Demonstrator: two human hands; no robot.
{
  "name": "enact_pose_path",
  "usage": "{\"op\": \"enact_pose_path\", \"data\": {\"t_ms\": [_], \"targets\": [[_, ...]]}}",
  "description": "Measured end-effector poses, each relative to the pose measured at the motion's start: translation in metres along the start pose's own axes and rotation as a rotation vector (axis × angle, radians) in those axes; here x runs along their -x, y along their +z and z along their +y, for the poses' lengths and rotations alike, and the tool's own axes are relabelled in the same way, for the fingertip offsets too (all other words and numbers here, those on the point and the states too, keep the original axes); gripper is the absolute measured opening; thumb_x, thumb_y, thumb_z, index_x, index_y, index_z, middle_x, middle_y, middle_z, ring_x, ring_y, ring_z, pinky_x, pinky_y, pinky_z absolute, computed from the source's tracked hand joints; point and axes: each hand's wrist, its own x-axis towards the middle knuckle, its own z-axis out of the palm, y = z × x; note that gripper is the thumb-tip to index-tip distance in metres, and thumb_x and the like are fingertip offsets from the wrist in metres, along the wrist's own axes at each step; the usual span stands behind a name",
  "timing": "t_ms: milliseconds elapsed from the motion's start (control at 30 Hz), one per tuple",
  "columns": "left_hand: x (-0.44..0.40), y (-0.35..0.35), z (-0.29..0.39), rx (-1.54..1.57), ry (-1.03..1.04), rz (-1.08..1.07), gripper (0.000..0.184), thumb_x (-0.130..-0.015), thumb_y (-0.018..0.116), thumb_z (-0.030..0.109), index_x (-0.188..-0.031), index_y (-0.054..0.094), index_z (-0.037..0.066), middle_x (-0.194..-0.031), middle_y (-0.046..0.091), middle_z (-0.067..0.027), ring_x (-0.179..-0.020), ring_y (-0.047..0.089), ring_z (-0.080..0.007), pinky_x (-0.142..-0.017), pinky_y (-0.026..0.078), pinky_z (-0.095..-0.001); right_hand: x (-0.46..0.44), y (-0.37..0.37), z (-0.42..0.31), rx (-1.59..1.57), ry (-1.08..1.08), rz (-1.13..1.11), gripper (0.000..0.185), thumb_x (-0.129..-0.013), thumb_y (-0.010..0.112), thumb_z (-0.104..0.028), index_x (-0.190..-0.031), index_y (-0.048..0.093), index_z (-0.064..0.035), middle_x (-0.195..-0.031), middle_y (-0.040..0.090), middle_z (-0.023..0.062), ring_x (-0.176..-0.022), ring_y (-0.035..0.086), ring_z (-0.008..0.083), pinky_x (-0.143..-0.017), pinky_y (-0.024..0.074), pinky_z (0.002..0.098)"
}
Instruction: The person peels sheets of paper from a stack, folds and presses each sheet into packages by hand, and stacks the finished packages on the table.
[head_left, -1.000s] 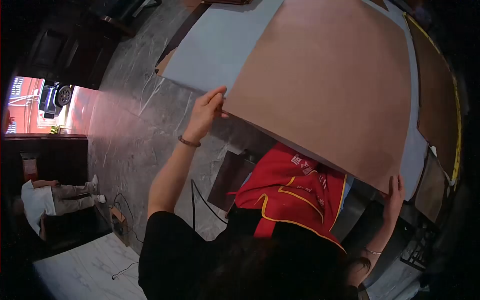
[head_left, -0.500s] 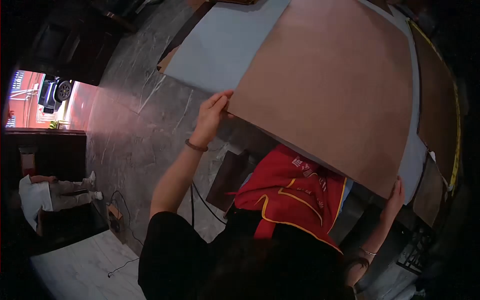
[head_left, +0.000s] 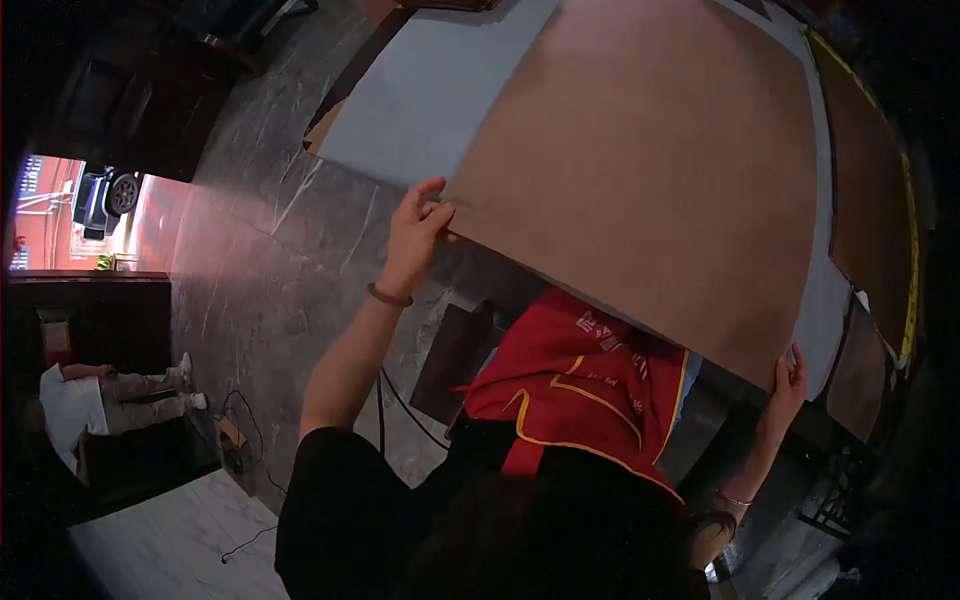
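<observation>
A large flat brown sheet point(head_left: 640, 190) lies over a pale grey-white sheet point(head_left: 420, 90) in front of me. My left hand point(head_left: 415, 230) is at the near left corner of the brown sheet, its thumb at the edge and one finger lifted off. At the near right corner, my right hand point(head_left: 786, 392) pinches the edge, some of its fingers hidden from view. The near edge of the sheet hangs above the red apron point(head_left: 585, 385) with yellow trim that I wear.
At the right lies another brown board point(head_left: 870, 180) with a yellow strip point(head_left: 911, 250) along its edge. A person point(head_left: 110, 400) in a white top sits at the far left. Cables point(head_left: 410, 405) run over the grey floor point(head_left: 270, 250). A marble-patterned surface point(head_left: 180, 540) stands lower left.
My left hand has loosened, one finger now raised from the corner. The brown sheet's near corners sit slightly further left in view. The whole view has shifted a little.
</observation>
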Motion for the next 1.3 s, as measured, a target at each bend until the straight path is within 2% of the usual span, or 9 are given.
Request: {"op": "enact_pose_path", "data": {"t_ms": [233, 300, 333, 367, 400, 700, 1033, 1100, 1300], "targets": [[0.002, 0.005, -0.006, -0.042, 0.004, 0.094, 0.035, -0.094, 0.054, 0.018, -0.127, 0.051, 0.007, -0.093, 0.059, 0.0004, -0.078, 0.056, -0.0081, -0.062, 0.049, -0.0233, -0.003, 0.003, 0.009, -0.079, -0.036, 0.056, 0.05, -0.095, 0.054, -0.031, -0.133, 0.046, -0.0007, -0.131, 0.049, 0.013, -0.117, 0.05, 0.0211, -0.097, 0.0414, 0.0339], [-0.005, -0.003, -0.02, -0.184, 0.198, 0.092, 0.036, -0.096, 0.051, 0.023, -0.129, 0.05, 0.008, -0.095, 0.057, 0.002, -0.079, 0.055, -0.0072, -0.066, 0.048, -0.0225, 0.006, 0.006, -0.002, -0.092, 0.063, 0.061, 0.049, -0.096, 0.053, -0.033, -0.132, 0.047, 0.0001, -0.129, 0.052, 0.0128, -0.116, 0.051, 0.0209, -0.096, 0.041, 0.0319], [0.001, -0.001, -0.007, -0.149, 0.076, 0.02, 0.039, -0.097, 0.05, 0.024, -0.132, 0.047, 0.008, -0.096, 0.057, 0.0019, -0.077, 0.054, -0.0067, -0.068, 0.047, -0.0233, 0.025, 0.026, -0.05, 0.095, 0.198, 0.164, 0.042, -0.095, 0.052, -0.034, -0.125, 0.054, -0.0043, -0.109, 0.058, 0.0034, -0.091, 0.055, 0.0113, -0.075, 0.0453, 0.0261], [-0.005, -0.005, -0.016, -0.205, 0.1, 0.034, 0.042, -0.097, 0.05, 0.026, -0.133, 0.045, 0.007, -0.091, 0.056, 0.0022, -0.074, 0.051, -0.0057, -0.066, 0.045, -0.0229, 0.006, 0.01, 0.007, -0.103, -0.025, 0.162, 0.042, -0.095, 0.052, -0.036, -0.123, 0.056, -0.0048, -0.098, 0.059, 0.0003, -0.078, 0.052, 0.0086, -0.064, 0.0417, 0.0227], [-0.001, 0.007, -0.009, -0.258, 0.155, 0.088, 0.042, -0.097, 0.051, 0.027, -0.133, 0.045, 0.007, -0.084, 0.053, 0.0033, -0.07, 0.046, -0.005, -0.062, 0.042, -0.022, 0.009, 0.003, 0.0, -0.025, -0.004, 0.081, 0.044, -0.096, 0.048, -0.039, -0.123, 0.055, -0.0054, -0.091, 0.057, -0.0008, -0.075, 0.051, 0.0063, -0.061, 0.0394, 0.0206], [-0.007, 0.003, -0.015, -0.267, 0.191, 0.065, 0.048, -0.097, 0.051, 0.03, -0.135, 0.041, 0.003, -0.083, 0.052, 0.0019, -0.068, 0.044, -0.005, -0.059, 0.037, -0.0221, 0.023, 0.01, -0.03, -0.172, 0.112, -0.013, 0.042, -0.097, 0.048, -0.036, -0.127, 0.051, -0.0066, -0.096, 0.061, 0.0034, -0.084, 0.06, 0.0091, -0.067, 0.0517, 0.0255], [-0.004, 0.009, -0.013, -0.176, 0.165, 0.132, 0.045, -0.098, 0.046, 0.034, -0.134, 0.044, 0.008, -0.097, 0.055, -0.0008, -0.07, 0.044, -0.0066, -0.06, 0.037, -0.0216, 0.023, 0.011, -0.02, -0.22, 0.108, -0.014, 0.04, -0.098, 0.047, -0.027, -0.132, 0.048, -0.0061, -0.104, 0.062, 0.0041, -0.081, 0.061, 0.01, -0.065, 0.0521, 0.0259], [-0.003, 0.009, -0.011, -0.301, 0.149, 0.111, 0.046, -0.098, 0.044, 0.038, -0.135, 0.045, 0.009, -0.097, 0.055, -0.0012, -0.069, 0.045, -0.0059, -0.059, 0.038, -0.0212, 0.028, 0.013, -0.024, -0.038, 0.091, -0.112, 0.046, -0.099, 0.042, -0.025, -0.138, 0.039, -0.0024, -0.11, 0.06, 0.0123, -0.088, 0.062, 0.0159, -0.067, 0.0545, 0.0295], [-0.014, -0.004, -0.024, -0.234, 0.149, 0.144, 0.048, -0.099, 0.041, 0.041, -0.136, 0.044, 0.01, -0.096, 0.056, -0.0018, -0.066, 0.046, -0.0055, -0.057, 0.038, -0.0216, 0.025, 0.016, -0.016, -0.075, 0.098, -0.047, 0.041, -0.099, 0.044, -0.024, -0.136, 0.043, -0.0063, -0.1, 0.062, 0.0036, -0.073, 0.06, 0.0096, -0.06, 0.0504, 0.023]]}}
